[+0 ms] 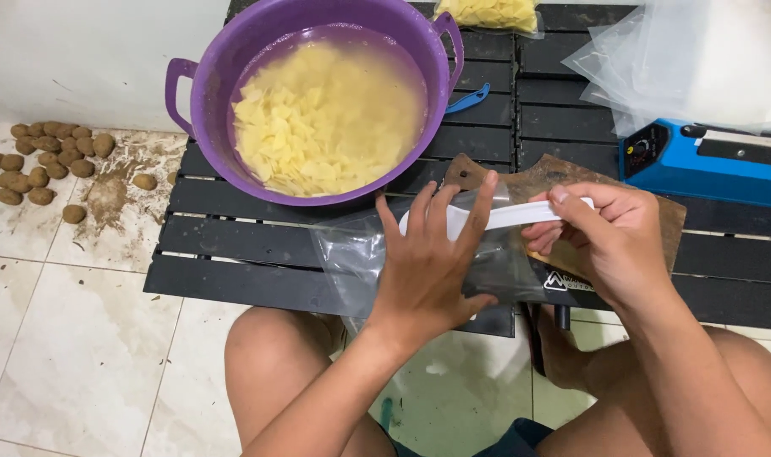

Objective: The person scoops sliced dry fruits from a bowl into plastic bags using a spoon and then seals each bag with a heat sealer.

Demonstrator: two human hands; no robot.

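Head view looks down on a seated person at a low black slatted table. Left hand lies fingers spread on a clear plastic bag, seemingly pinning it flat and open — right hand pinches a white spoon over the bag's mouth. Just beyond stands a purple tub of pale slices in water. A blue sealer sits to the right, spare clear bags behind it, a filled bag at the far edge — brown potatoes on the floor.
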